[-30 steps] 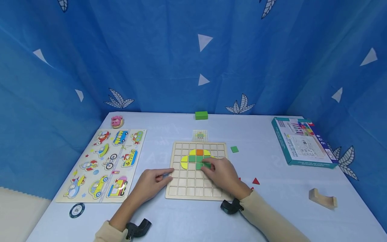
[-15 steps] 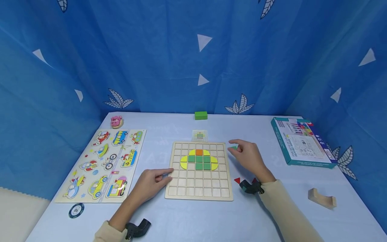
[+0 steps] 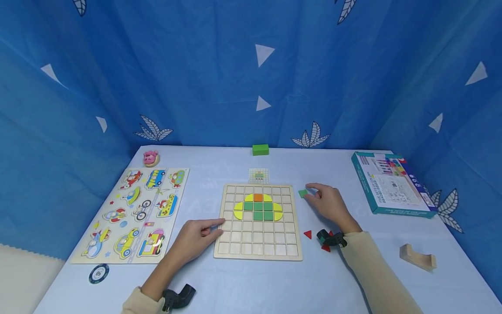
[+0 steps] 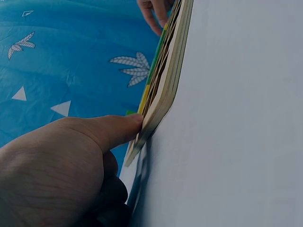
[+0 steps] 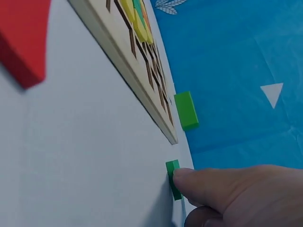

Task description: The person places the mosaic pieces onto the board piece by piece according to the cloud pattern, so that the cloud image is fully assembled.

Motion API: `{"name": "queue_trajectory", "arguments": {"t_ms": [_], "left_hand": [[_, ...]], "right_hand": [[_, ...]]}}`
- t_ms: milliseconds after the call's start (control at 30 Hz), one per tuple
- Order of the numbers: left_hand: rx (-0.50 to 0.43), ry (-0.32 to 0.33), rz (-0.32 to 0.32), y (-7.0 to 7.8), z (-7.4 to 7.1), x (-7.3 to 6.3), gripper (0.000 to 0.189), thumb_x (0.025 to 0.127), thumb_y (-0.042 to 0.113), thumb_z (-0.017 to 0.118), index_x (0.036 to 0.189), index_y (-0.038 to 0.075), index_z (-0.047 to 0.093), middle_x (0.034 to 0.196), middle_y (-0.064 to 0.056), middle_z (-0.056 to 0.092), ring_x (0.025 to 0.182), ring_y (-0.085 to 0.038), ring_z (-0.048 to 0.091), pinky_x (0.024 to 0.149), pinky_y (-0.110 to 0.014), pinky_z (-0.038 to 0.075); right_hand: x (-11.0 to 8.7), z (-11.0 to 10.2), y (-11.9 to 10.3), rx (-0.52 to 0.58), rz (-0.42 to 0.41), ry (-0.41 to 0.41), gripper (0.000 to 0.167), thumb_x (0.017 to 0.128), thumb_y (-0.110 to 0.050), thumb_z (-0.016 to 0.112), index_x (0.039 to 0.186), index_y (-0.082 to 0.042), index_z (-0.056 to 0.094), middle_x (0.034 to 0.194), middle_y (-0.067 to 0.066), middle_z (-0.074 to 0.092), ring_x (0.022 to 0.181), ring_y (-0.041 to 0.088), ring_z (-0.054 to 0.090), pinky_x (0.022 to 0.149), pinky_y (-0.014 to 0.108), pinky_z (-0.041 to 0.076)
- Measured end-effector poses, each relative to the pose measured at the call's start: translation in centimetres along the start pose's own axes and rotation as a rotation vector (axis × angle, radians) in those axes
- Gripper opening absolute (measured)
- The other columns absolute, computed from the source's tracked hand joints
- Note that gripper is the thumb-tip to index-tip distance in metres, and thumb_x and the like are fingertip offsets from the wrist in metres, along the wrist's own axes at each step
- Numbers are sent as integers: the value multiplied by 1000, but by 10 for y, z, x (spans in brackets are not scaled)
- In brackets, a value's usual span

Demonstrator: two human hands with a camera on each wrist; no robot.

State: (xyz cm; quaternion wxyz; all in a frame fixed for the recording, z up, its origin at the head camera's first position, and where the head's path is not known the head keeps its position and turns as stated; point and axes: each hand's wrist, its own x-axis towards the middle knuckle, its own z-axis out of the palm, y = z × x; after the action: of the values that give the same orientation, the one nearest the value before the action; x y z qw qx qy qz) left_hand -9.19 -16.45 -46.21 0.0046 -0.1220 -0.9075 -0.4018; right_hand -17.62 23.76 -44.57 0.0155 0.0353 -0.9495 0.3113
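Observation:
A square wooden grid board point(image 3: 247, 249) lies mid-table, with green square tiles point(image 3: 258, 216), an orange tile point(image 3: 258, 198) and yellow rounded tiles point(image 3: 239, 214) set in it. My left hand point(image 3: 195, 239) rests beside the board's left edge, its straight thumb and index finger touching that edge. In the left wrist view the thumb point(image 4: 125, 128) lies against the board's side. Right of the board, my right hand point(image 3: 330, 205) pinches a loose green square tile point(image 3: 302, 193) at its edge. The right wrist view shows the thumb against this tile point(image 5: 174, 182).
Red triangular tiles point(image 3: 307, 234) lie near my right wrist. A small pattern card point(image 3: 259, 176) and a green block point(image 3: 260, 150) sit behind the board. A picture puzzle point(image 3: 137, 213) is left, a box point(image 3: 394, 183) and a curved wooden block point(image 3: 418, 258) right.
My right hand has left the tiles on the board and moved right to the loose green tile. A yellow tile and red triangles it covered now show. The left hand has stayed.

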Motion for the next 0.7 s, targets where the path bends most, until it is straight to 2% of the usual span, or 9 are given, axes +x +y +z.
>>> {"name": "queue_trajectory", "arguments": {"t_ms": [300, 700], "left_hand": [[-2, -2, 3, 0, 0, 0, 29, 91, 26, 80, 120, 23, 78, 50, 15, 29, 47, -3, 23, 50, -22, 23], [-4, -5, 8, 0, 0, 0, 29, 91, 26, 80, 120, 23, 78, 50, 15, 29, 47, -3, 23, 51, -22, 23]], "right_hand": [[-1, 3, -2, -40, -17, 5, 46, 93, -27, 78, 133, -7, 68, 58, 2, 47, 52, 20, 47, 50, 30, 35], [-2, 9, -3, -86, -11, 30, 44, 95, -29, 75, 133, -7, 68, 58, 2, 47, 53, 20, 46, 51, 32, 35]]}}
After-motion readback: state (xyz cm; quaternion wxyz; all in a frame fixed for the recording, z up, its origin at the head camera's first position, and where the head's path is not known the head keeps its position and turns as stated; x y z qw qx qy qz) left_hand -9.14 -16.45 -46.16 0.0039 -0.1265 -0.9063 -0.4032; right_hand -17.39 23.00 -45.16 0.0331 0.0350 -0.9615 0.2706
